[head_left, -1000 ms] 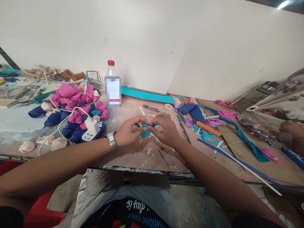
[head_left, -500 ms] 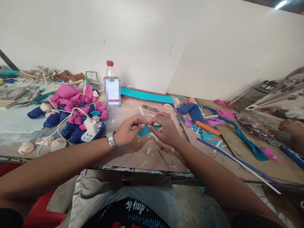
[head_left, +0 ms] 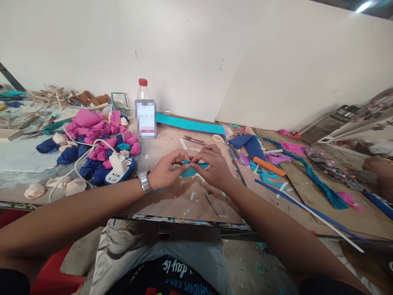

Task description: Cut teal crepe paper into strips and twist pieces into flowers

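A small piece of teal crepe paper (head_left: 188, 172) is pinched between both hands over the middle of the table. My left hand (head_left: 168, 168), with a metal watch on its wrist, grips it between thumb and index finger. My right hand (head_left: 212, 166) pinches the same piece from the other side, its fingertips meeting those of the left. Part of the teal piece shows beyond the right thumb; the rest is hidden by the fingers. Small white scraps (head_left: 192, 196) lie on the table just below the hands.
Pink, navy and cream paper rosettes (head_left: 95, 133) pile up at left, beside a blue power strip (head_left: 123, 174) with a white cable. A bottle (head_left: 146, 119) and a turquoise strip (head_left: 190, 123) stand behind. An orange cutter (head_left: 267, 165) lies right; another person's hand (head_left: 376, 170) is far right.
The fingertips have shifted slightly on the teal paper, and less of it shows above the left thumb. Both hands keep their pinch in nearly the same place.
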Tool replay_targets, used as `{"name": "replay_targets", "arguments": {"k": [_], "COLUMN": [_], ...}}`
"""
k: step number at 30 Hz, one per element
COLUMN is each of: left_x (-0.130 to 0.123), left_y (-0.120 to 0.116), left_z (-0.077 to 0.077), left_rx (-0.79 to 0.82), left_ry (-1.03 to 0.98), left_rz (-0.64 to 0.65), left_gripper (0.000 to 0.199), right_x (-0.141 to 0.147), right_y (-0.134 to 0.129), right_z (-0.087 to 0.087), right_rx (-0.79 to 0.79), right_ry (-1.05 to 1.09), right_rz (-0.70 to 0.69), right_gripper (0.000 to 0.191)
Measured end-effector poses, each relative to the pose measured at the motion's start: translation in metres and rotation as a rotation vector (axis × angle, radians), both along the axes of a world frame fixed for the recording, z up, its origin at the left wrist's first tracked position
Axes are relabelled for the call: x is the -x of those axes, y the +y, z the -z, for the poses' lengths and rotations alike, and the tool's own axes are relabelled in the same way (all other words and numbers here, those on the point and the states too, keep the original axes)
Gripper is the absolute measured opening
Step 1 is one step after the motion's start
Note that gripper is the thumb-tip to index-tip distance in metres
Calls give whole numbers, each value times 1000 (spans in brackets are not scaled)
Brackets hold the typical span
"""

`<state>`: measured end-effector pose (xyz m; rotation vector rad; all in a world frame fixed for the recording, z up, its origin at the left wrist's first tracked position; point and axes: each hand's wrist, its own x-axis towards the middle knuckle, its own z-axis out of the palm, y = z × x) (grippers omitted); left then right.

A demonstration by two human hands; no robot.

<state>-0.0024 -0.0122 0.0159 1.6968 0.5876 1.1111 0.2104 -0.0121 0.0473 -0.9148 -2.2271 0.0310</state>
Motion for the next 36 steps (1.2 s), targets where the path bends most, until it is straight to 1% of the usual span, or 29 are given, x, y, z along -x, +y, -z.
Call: {"name": "replay_targets", "arguments": {"k": [3, 6, 10, 14, 19, 22, 26, 31, 34, 36], "left_x": [0, -1, -1, -1, -1, -2, -2, -1, 0, 0], "left_y": [1, 2, 2, 1, 1, -1, -2, -1, 0, 0], "left_z": [1, 3, 4, 6, 7, 7, 8, 10, 12, 13], "left_rx": [0, 4, 27, 40, 82, 102, 99, 42, 7, -12], "left_ry": [-9, -13, -23, -14, -36, -61, -50, -28, -33, -38], "left_rz": [-2, -10, 15, 27, 100, 131, 120, 152, 172, 176], "left_gripper": [23, 28, 33, 34, 34, 39, 46, 56, 62, 70], "right_x": [1, 2, 2, 1, 0, 0, 2, 4, 3, 3], "right_y": [-1, -2, -1, -1, 0, 1, 0, -1, -1, -1], "right_z": [-2, -2, -2, -1, 2, 3, 2, 1, 1, 1], "right_rx": [-5, -7, -8, -6, -4, 6, 5, -1, 8, 5], "right_ry": [9, 11, 9, 3, -10, -16, -14, -24, -40, -50], "right_rz": [-8, -13, -8, -7, 15, 8, -17, -56, -85, -100], "right_gripper": [17, 17, 16, 14, 14, 15, 16, 11, 13, 16]}}
